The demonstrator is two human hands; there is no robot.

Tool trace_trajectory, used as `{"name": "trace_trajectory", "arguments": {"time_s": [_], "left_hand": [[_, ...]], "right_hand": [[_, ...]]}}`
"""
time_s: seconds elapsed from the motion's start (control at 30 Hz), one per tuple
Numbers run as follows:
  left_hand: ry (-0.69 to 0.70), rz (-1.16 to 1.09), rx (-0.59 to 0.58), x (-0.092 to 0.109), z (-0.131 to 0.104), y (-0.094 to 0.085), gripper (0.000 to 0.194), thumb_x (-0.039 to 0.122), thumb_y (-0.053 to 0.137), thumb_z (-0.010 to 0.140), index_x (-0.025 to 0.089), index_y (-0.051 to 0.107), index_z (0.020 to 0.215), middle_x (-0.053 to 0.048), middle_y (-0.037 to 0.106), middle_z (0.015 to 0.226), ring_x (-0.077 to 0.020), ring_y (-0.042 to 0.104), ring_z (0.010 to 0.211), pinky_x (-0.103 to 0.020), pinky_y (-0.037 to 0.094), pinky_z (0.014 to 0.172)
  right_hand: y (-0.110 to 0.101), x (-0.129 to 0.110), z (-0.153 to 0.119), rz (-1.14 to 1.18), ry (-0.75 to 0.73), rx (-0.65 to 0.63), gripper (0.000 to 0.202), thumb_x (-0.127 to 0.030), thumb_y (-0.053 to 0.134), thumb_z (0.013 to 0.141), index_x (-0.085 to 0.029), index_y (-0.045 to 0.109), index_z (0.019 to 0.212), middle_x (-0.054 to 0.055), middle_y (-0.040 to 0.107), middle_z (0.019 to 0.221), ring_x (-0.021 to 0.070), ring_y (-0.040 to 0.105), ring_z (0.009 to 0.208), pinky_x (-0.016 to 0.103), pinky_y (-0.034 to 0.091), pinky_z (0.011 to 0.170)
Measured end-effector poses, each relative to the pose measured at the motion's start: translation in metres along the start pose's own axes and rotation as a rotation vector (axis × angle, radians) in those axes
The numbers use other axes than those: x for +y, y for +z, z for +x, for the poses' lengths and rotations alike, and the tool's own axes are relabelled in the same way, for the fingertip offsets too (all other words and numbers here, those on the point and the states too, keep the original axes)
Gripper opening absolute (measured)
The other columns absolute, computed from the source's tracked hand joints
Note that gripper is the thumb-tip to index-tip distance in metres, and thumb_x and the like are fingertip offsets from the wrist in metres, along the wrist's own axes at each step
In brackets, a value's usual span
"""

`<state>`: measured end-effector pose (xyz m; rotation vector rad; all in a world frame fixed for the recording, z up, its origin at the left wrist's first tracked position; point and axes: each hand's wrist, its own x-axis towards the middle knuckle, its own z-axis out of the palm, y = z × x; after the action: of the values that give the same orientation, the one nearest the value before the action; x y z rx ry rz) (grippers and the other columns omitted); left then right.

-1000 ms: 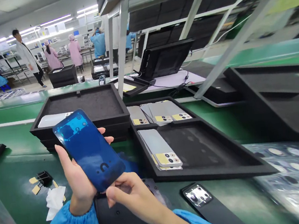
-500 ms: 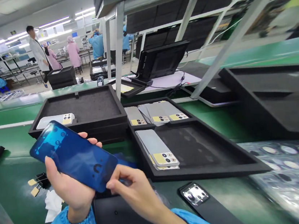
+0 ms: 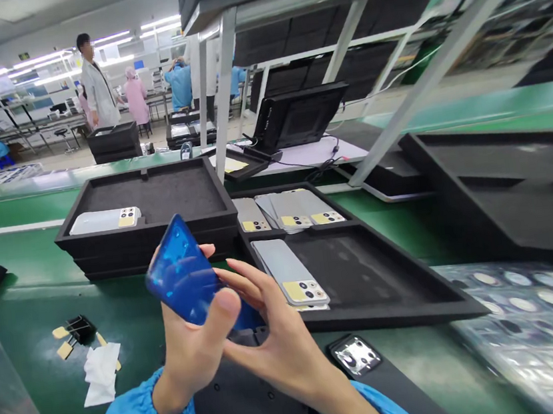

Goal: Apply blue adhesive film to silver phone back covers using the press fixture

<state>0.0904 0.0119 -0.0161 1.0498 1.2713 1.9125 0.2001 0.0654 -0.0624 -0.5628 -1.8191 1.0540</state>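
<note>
A blue glossy phone-shaped panel is tilted up in front of me, its lower part hidden by my fingers. My left hand is wrapped round it, with fingertips behind and the thumb across the front. My right hand touches the panel's right side, fingers curved and thumb low. Below both hands lies a black fixture. A black tray to the right holds a small stack of silver phone back covers. More silver covers lie in the compartment behind.
Stacked black trays stand at the back left. A binder clip and white tissue lie at left. Clear plastic trays are at right. A metal frame post rises behind. People stand and sit farther off.
The blue panel has moved right and turned more upright. My left hand moved right with it. My right hand has shifted from the panel's lower corner to its side, with fingers spread wider.
</note>
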Motion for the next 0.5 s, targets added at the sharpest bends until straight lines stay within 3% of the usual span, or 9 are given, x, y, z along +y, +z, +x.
{"name": "trace_trajectory", "arguments": {"time_s": [0.07, 0.13, 0.2, 0.33, 0.43, 0.5], "left_hand": [[0.016, -0.016, -0.037, 0.001, 0.001, 0.003, 0.081, 0.05, 0.082, 0.078, 0.03, 0.042, 0.146, -0.012, 0.056, 0.146, -0.0296, 0.061, 0.127, -0.041, 0.052, 0.104], [0.092, -0.047, 0.029, 0.003, 0.003, 0.004, 0.092, 0.049, 0.082, 0.077, 0.036, 0.031, 0.152, -0.01, 0.045, 0.156, -0.0281, 0.047, 0.143, -0.042, 0.04, 0.116], [0.209, -0.104, 0.174, 0.009, 0.006, 0.002, 0.08, 0.05, 0.08, 0.078, 0.037, 0.039, 0.147, -0.006, 0.044, 0.157, -0.0255, 0.038, 0.149, -0.039, 0.032, 0.12], [0.365, -0.261, 0.387, 0.031, 0.002, -0.011, 0.05, 0.045, 0.076, 0.079, 0.039, 0.062, 0.126, 0.003, 0.055, 0.145, -0.0222, 0.044, 0.143, -0.032, 0.038, 0.114], [0.358, -0.255, 0.377, 0.054, -0.009, -0.021, 0.04, 0.048, 0.076, 0.078, 0.037, 0.071, 0.116, 0.005, 0.061, 0.14, -0.0223, 0.052, 0.136, -0.029, 0.047, 0.106], [0.342, -0.203, 0.349, 0.068, -0.019, -0.023, 0.032, 0.051, 0.078, 0.077, 0.035, 0.075, 0.105, 0.004, 0.069, 0.127, -0.0218, 0.064, 0.118, -0.028, 0.054, 0.096]], "right_hand": [[-0.009, 0.004, 0.004, 0.017, 0.029, 0.014, 0.08, -0.032, 0.08, 0.082, -0.032, 0.035, 0.148, 0.01, 0.061, 0.144, 0.0282, 0.06, 0.134, 0.045, 0.054, 0.109], [-0.022, 0.011, 0.009, -0.009, 0.08, 0.028, 0.077, -0.034, 0.079, 0.082, -0.032, 0.036, 0.146, 0.01, 0.061, 0.144, 0.028, 0.058, 0.136, 0.047, 0.051, 0.113], [-0.035, 0.02, 0.014, -0.074, 0.139, -0.031, 0.075, -0.035, 0.079, 0.082, -0.032, 0.038, 0.145, 0.01, 0.059, 0.145, 0.0284, 0.055, 0.139, 0.049, 0.047, 0.115], [-0.047, 0.039, 0.024, -0.325, 0.267, -0.386, 0.069, -0.031, 0.074, 0.082, -0.029, 0.04, 0.142, 0.011, 0.059, 0.143, 0.0297, 0.059, 0.132, 0.048, 0.05, 0.108], [-0.042, 0.049, 0.031, -0.46, 0.317, -0.548, 0.051, -0.025, 0.076, 0.076, -0.026, 0.053, 0.122, 0.008, 0.069, 0.12, 0.03, 0.068, 0.108, 0.043, 0.055, 0.091], [-0.035, 0.054, 0.034, -0.498, 0.322, -0.609, 0.039, -0.022, 0.077, 0.073, -0.025, 0.058, 0.107, 0.005, 0.07, 0.109, 0.0277, 0.068, 0.097, 0.038, 0.053, 0.083]]}}
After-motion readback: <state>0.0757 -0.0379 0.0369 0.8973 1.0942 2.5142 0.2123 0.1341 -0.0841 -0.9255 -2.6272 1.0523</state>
